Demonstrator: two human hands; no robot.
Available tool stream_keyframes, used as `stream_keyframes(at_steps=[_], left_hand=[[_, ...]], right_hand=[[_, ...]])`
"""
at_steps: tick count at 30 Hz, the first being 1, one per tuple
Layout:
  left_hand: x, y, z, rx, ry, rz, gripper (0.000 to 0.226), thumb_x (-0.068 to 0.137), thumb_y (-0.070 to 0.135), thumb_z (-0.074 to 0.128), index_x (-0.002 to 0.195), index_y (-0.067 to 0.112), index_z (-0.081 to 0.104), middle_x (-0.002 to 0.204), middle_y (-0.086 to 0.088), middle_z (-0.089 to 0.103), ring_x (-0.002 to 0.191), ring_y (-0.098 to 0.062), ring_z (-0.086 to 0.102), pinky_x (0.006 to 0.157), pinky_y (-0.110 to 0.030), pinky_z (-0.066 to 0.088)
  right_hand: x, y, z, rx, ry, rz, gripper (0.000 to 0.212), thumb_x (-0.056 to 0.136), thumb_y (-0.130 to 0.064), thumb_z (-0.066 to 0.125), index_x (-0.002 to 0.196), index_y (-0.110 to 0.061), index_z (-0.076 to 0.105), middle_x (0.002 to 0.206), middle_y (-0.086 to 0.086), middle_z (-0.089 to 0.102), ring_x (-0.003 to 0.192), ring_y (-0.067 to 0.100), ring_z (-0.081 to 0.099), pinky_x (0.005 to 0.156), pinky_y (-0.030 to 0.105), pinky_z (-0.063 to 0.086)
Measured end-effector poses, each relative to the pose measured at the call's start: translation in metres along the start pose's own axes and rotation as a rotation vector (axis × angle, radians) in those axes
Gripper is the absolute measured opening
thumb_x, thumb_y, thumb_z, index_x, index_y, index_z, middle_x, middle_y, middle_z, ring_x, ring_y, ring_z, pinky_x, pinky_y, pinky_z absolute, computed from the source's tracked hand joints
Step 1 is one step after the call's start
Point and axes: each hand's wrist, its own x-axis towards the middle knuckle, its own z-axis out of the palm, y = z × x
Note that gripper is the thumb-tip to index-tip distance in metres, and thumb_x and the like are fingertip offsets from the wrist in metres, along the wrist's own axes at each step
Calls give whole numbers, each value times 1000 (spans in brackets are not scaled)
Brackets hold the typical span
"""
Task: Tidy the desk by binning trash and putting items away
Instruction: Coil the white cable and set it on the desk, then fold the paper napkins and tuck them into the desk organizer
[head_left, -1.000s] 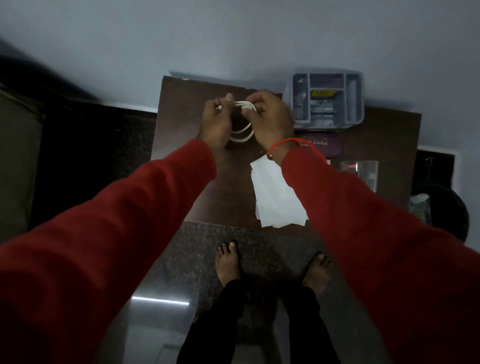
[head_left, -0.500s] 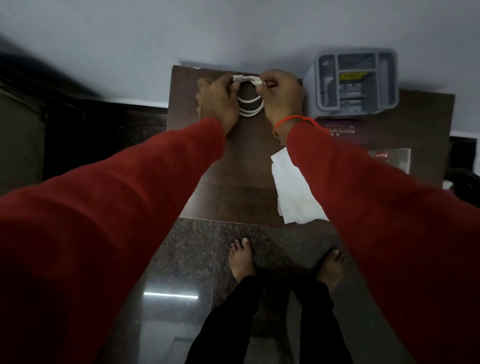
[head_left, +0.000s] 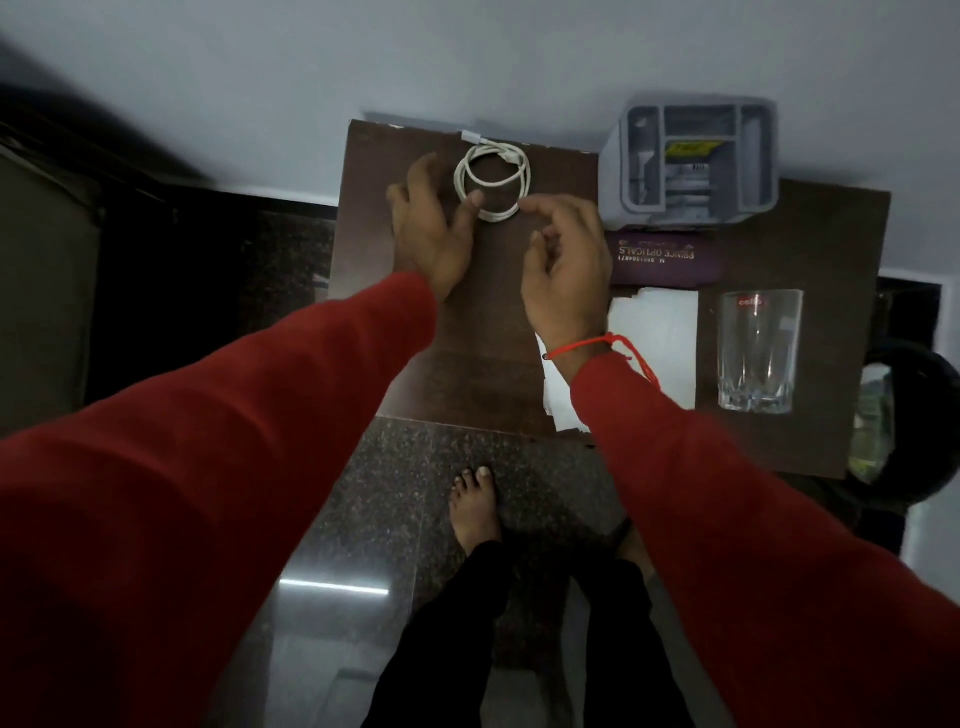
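Lying coiled at the far left of the desk (head_left: 467, 374), the white cable (head_left: 492, 183) is flanked by the left hand (head_left: 431, 228) and right hand (head_left: 566, 270); both are loosely open, nothing gripped, fingertips at its near edge.

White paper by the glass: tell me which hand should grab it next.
Right, probably. The right hand is open, empty and hovers next to the white paper, whose sheets lie under its wrist. The left hand rests beyond the coiled cable, farther away.
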Motion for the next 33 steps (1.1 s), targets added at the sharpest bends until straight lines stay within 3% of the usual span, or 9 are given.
stream_keyframes(at_steps=[2,6,9,13,19,24,27,30,33], left_hand=[[-12,1,-1,1,45,28,64,98,27,68,154,16,39,138,-8,39,121,-18,52,111,-24,39],[-35,3,2,6,60,91,59,96,15,66,151,16,43,129,0,34,128,-25,52,118,-41,42],[-53,8,7,26,54,130,58,95,3,61,149,16,45,132,-1,34,133,-27,50,116,-45,44],[-74,12,15,57,72,202,64,88,-6,54,148,16,48,138,-12,40,121,-35,58,105,-49,53],[-97,32,32,99,28,190,82,76,-27,43,146,16,51,140,-14,38,118,-35,54,100,-40,56],[-107,42,47,90,30,194,84,74,-27,42,146,17,52,137,-13,39,106,-37,57,97,-40,58],[-114,48,57,72,33,185,83,75,-25,39,146,16,52,136,-14,39,112,-36,56,101,-44,55],[-119,52,66,65,46,183,82,75,-24,39,145,15,52,131,-9,37,115,-29,55,105,-37,52],[-122,53,73,51,32,166,83,73,-23,42,144,18,53,131,-4,35,112,-39,59,100,-34,55]], right_hand=[[-7,-1,-9,22,-7,-1,41,79,11,48,109,-7,70,111,11,60,88,23,63,83,42,55],[-17,1,-32,44,-17,-19,40,81,13,48,108,-6,70,109,11,61,83,19,63,79,33,55],[-21,5,-52,66,3,-12,38,83,13,49,108,-6,70,109,8,61,89,18,64,81,27,55],[-26,10,-79,64,66,13,32,85,12,53,107,-3,70,108,10,63,90,8,60,80,5,44],[-27,29,-112,135,165,129,31,88,8,56,112,-8,67,107,0,57,85,6,59,78,12,49],[-27,49,-130,158,218,198,32,86,9,55,110,-8,67,107,9,61,84,7,58,78,20,52],[-29,55,-139,156,215,205,33,85,10,54,109,-9,67,104,9,60,83,6,56,76,15,49],[-31,60,-147,154,220,205,33,84,10,55,108,-10,67,102,5,58,82,7,56,74,13,47],[-31,63,-154,163,219,204,32,84,10,57,108,-9,68,102,5,59,85,9,58,75,12,48]])
